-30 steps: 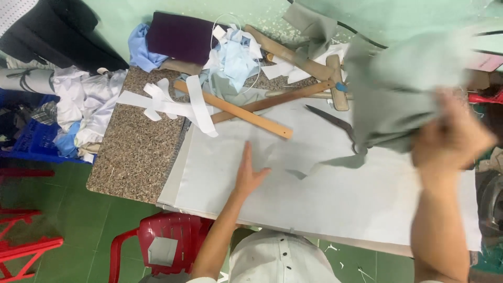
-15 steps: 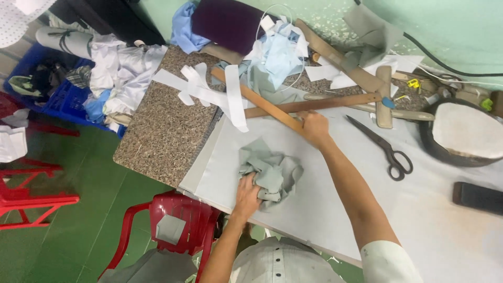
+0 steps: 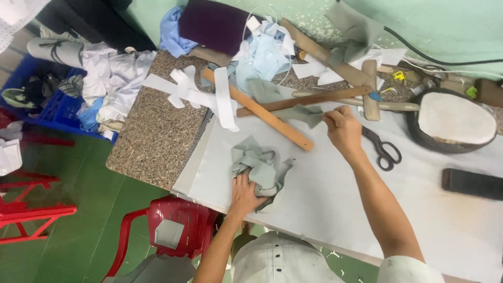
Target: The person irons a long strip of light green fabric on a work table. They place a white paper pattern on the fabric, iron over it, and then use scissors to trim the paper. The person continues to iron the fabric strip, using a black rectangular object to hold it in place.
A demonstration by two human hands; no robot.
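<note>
My left hand (image 3: 245, 192) rests on a crumpled heap of grey-green cloth (image 3: 262, 166) near the front edge of the white-covered table (image 3: 335, 209). My right hand (image 3: 343, 128) is further back, pinching the end of a smaller grey-green cloth piece (image 3: 301, 113) that lies by the wooden rulers. A long wooden ruler (image 3: 262, 111) runs diagonally beside it, and a second wooden stick (image 3: 301, 100) crosses it. Black scissors (image 3: 382, 149) lie just right of my right hand.
White fabric strips (image 3: 196, 93) lie on the granite slab (image 3: 152, 131). Light blue and purple cloths (image 3: 230, 36) are piled at the back. A round dark pan with a pale top (image 3: 453, 121) and a black block (image 3: 471, 183) sit right. A red chair (image 3: 173, 230) stands below.
The grey-green cloth came down from my right hand into a heap under my left hand. My right hand then moved from the ruler's end to the small cloth piece.
</note>
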